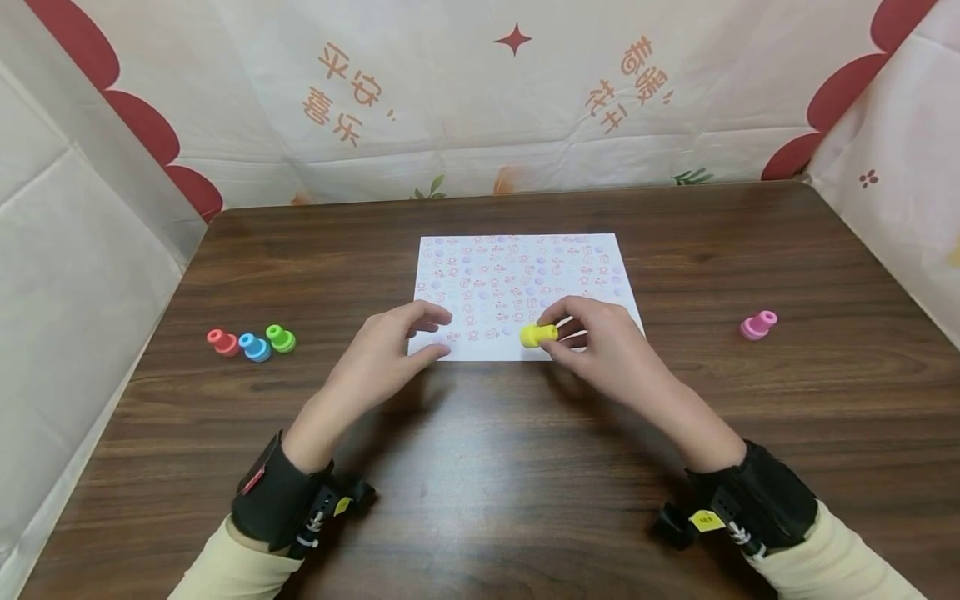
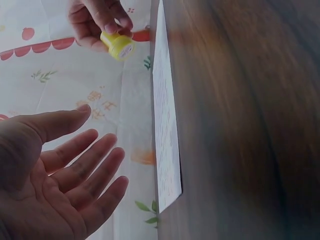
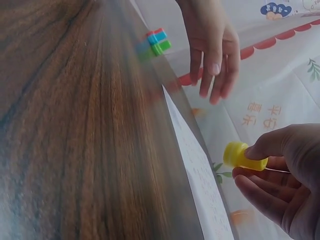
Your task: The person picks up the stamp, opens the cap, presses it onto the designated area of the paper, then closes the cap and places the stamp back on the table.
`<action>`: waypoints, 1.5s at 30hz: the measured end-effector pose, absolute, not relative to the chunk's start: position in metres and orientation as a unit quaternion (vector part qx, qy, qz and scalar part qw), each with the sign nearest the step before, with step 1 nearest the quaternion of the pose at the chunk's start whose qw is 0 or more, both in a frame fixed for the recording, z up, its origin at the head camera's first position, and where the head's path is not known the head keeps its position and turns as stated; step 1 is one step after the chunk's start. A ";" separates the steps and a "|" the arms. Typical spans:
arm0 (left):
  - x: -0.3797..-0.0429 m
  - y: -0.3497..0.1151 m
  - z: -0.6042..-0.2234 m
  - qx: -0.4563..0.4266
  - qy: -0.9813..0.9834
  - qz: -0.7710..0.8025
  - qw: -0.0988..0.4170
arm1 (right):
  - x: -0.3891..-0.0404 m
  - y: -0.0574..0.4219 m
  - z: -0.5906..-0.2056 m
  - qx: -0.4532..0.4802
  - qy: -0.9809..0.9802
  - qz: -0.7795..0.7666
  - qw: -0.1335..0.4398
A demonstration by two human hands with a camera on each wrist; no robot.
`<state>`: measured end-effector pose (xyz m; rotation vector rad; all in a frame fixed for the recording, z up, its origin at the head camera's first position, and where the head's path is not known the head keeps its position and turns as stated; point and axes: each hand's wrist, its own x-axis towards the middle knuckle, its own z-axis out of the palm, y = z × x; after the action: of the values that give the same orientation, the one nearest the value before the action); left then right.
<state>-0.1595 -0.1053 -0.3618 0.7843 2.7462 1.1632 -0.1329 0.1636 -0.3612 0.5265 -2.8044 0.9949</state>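
Observation:
Between the thumb and fingers of my right hand [image 1: 611, 342] is a small yellow stamp [image 1: 538, 335], pinched by its narrow handle. It is raised above the table, over the near right part of a white sheet of paper [image 1: 472, 346]. In the left wrist view the patterned round face of the yellow stamp [image 2: 120, 47] shows. Rows of small red and purple prints cover much of the sheet. My left hand [image 1: 382, 350] hovers by the sheet's near left corner, holding nothing, with relaxed fingers apart from each other in the left wrist view.
On the left of the brown wooden table [image 1: 465, 467] stand a red stamp [image 1: 222, 342], a blue stamp [image 1: 255, 347] and a green stamp [image 1: 281, 338] close together. A pink stamp [image 1: 758, 325] is far to the right. A printed cloth [image 1: 465, 100] hangs behind the table.

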 end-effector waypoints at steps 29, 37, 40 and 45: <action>-0.154 -0.073 -0.374 0.311 0.841 0.439 0.051 | -0.127 0.128 -0.366 0.202 -0.866 0.457 0.015; -0.153 -0.074 -0.373 0.309 0.836 0.450 0.045 | -0.127 0.125 -0.365 0.198 -0.864 0.462 0.024; -0.153 -0.074 -0.373 0.308 0.835 0.454 0.047 | -0.126 0.126 -0.366 0.194 -0.867 0.458 0.031; -0.152 -0.074 -0.373 0.303 0.839 0.449 0.038 | -0.126 0.128 -0.366 0.185 -0.870 0.455 0.035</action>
<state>-0.1520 -0.0738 -0.3728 0.9299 2.5758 1.3792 -0.1261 0.1281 -0.3662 0.5686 -2.6749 1.3995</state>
